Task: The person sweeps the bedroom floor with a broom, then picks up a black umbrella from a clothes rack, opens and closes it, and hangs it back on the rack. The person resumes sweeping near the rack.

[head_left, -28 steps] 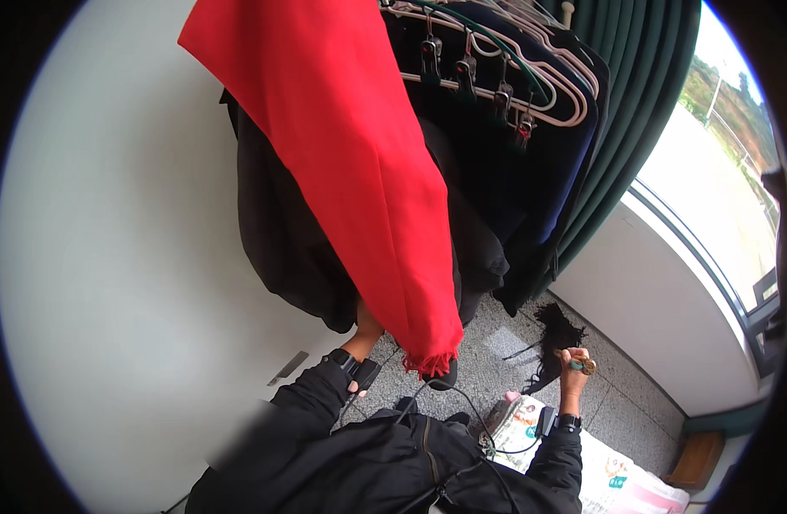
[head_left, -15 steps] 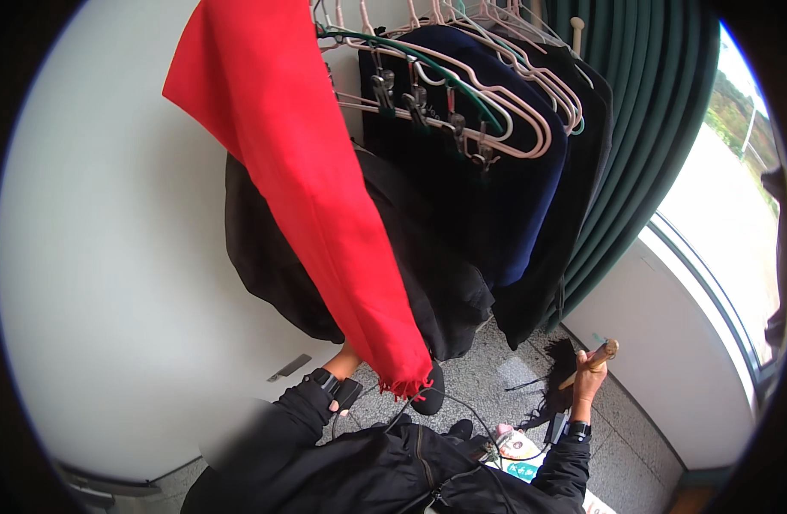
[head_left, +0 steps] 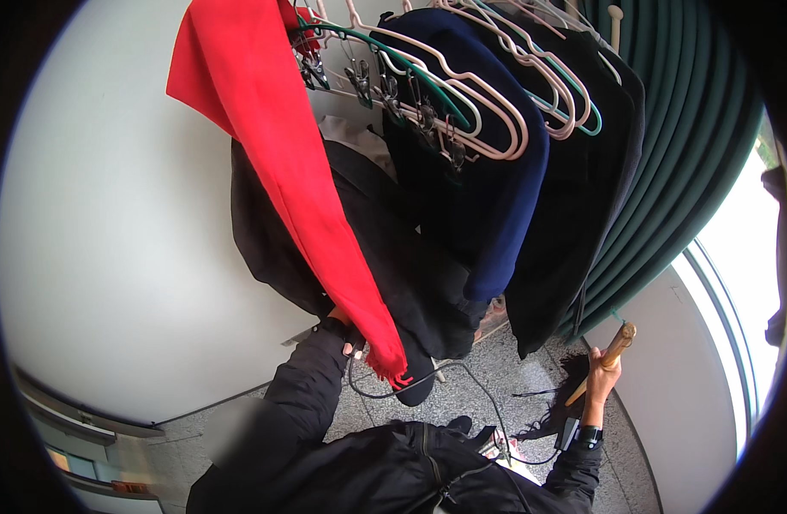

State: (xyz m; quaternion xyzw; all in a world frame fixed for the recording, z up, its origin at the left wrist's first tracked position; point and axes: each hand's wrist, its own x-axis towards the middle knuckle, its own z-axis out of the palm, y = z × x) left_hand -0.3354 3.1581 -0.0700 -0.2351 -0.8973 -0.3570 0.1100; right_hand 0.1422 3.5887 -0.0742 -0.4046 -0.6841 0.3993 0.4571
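Closest to the person's black jacket (head_left: 393, 471), the left arm is reaching forward, sleeve bunching, just left of the red scarf's (head_left: 295, 197) fringed end. The left hand (head_left: 340, 316) is tucking in behind the scarf's lower part, so from where I'm standing I can't tell whether it is grasping anything. Well to the right of the scarf, the right forearm is angling up and outward, with a black band (head_left: 591, 434) circling the wrist. The right hand (head_left: 606, 373) is clenching a pale wooden stick (head_left: 621, 339), fingers wrapping around its middle and the thick end slanting up past the thumb side. A black stringy bundle (head_left: 552, 407) is lying on the speckled floor, between scarf and stick. The scarf itself is hanging in a long diagonal, its top running out of sight above. Behind it a black garment (head_left: 393, 248) is drooping; to its right, a navy garment (head_left: 513, 197) is hanging among pale pink hangers and metal clips (head_left: 424, 118). Farther right of the scarf, a dark green curtain (head_left: 685, 163) is falling in folds beside a bright window (head_left: 745, 244).
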